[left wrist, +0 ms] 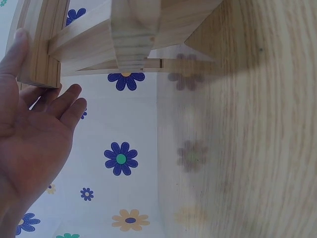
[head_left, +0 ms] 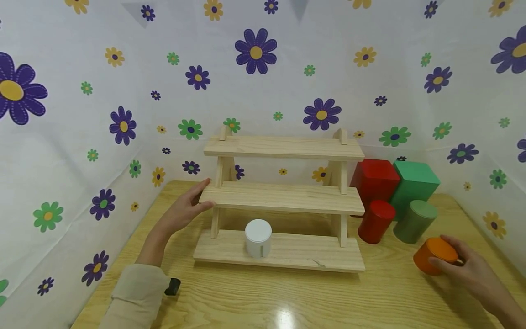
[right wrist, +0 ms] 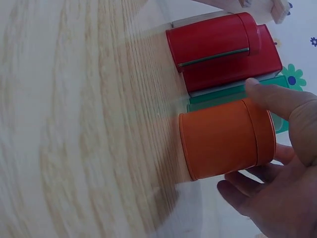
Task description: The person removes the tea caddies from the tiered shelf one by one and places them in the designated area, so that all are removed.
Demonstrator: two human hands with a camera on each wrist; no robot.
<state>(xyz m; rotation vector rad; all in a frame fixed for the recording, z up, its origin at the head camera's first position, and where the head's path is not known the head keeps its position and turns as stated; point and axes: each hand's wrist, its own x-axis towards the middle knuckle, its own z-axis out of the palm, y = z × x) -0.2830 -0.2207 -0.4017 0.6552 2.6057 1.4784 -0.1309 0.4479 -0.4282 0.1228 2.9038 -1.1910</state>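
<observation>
At the left end of the middle board of a three-tier wooden display rack (head_left: 283, 197), my left hand (head_left: 185, 211) holds on, thumb at the front edge. In the left wrist view the thumb lies on one side of the board end (left wrist: 43, 62) and the fingers on the other. My right hand (head_left: 474, 272) grips an orange cylindrical canister (head_left: 425, 261) near its lid, at the right of the table. From the right wrist, the canister (right wrist: 223, 141) shows its base close over the wood, a shadow beside it. A white canister (head_left: 258, 240) stands on the bottom board.
Right of the rack stand a red canister (head_left: 376, 223) and a green canister (head_left: 416, 222). Behind them are a red box (head_left: 376, 176) and a green box (head_left: 415, 180). Flower-patterned white cloth (head_left: 267, 91) encloses the wooden table (head_left: 255, 297) at the back and sides.
</observation>
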